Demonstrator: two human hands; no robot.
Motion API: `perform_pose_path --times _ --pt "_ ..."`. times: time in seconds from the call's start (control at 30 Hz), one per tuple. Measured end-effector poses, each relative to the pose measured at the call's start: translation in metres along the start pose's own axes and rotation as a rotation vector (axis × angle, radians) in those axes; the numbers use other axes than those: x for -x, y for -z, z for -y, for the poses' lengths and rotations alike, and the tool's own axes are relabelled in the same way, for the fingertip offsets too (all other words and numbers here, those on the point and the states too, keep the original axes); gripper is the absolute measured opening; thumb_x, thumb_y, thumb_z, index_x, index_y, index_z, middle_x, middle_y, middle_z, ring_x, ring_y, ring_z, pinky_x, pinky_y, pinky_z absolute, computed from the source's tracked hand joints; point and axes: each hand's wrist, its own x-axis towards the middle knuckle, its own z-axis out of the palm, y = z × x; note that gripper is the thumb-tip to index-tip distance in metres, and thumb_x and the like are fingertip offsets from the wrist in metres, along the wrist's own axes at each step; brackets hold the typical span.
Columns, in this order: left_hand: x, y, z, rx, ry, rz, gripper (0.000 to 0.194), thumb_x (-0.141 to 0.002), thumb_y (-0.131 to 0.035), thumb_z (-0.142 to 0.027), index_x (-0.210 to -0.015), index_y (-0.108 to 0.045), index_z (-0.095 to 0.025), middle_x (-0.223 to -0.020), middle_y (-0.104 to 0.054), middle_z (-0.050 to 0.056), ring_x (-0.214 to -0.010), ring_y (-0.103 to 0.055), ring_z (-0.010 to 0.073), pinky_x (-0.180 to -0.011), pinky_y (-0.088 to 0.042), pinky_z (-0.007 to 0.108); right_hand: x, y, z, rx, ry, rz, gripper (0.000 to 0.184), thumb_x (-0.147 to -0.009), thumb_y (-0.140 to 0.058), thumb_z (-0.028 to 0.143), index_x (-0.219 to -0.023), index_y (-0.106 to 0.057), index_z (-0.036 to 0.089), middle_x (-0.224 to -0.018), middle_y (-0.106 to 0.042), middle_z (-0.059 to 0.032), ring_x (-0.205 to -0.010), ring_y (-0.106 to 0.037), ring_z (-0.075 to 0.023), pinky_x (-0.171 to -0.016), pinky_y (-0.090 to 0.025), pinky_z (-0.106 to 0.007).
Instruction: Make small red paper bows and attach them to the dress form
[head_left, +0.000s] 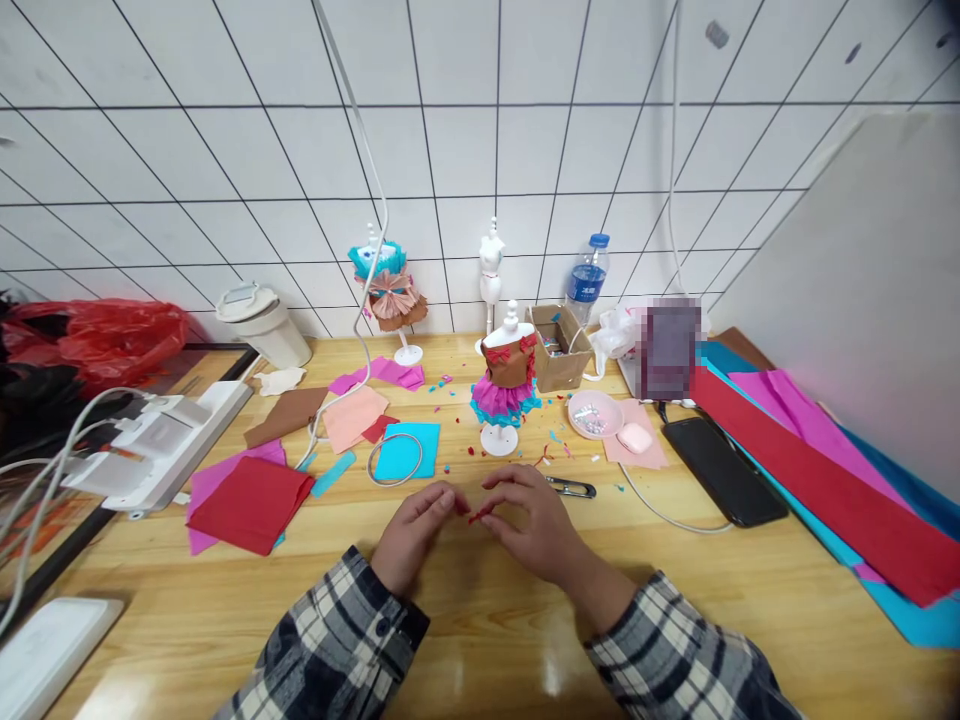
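Observation:
My right hand [536,522] pinches a small twist of red crepe paper [475,517] between thumb and fingertips, just above the wooden table. Close by on its left, my left hand [415,530] is closed, thumb against fingers; whatever it holds is hidden. Directly beyond both hands stands a small white dress form [512,335] wearing a brown top [508,364] with red bows and a ruffled skirt [504,402] in magenta and blue. A nail clipper [572,488] lies right behind my right hand. Tiny red and blue paper scraps are scattered around the stand.
Folded red paper [251,503], a blue square [420,450] and a ring [395,460] lie left. At right are a pink dish [595,414] of beads, a phone [725,470] and long paper strips [825,480]. Behind stand a cardboard box [559,362], a bottle [587,275] and another dressed form [394,290].

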Motion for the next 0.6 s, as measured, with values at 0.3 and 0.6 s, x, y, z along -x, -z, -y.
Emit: perform_pose_path --times 0.3,0.6 --pt "0.004 -0.01 -0.011 -0.561 -0.228 -0.188 0.018 -0.083 -0.058 -0.036 -0.082 -0.069 -0.023 -0.088 -0.065 0.006 -0.09 -0.057 0.022 -0.087 -0.039 0.038 -0.002 -0.001 -0.002 -0.049 -0.206 0.018 0.009 -0.071 -0.065 0.012 -0.075 -0.066 0.02 -0.082 -0.061 -0.0017 -0.077 -0.056 -0.016 -0.069 -0.044 -0.029" --pt "0.006 -0.011 -0.012 -0.645 -0.21 -0.249 0.017 -0.082 -0.059 -0.034 -0.072 -0.066 -0.021 -0.082 -0.068 0.004 -0.085 -0.059 0.0221 -0.085 -0.036 0.039 0.003 0.0 0.002 -0.098 -0.216 0.077 0.031 -0.068 -0.068 0.016 -0.099 -0.064 0.021 -0.091 -0.063 -0.0018 -0.078 -0.054 -0.0159 -0.069 -0.043 -0.028"
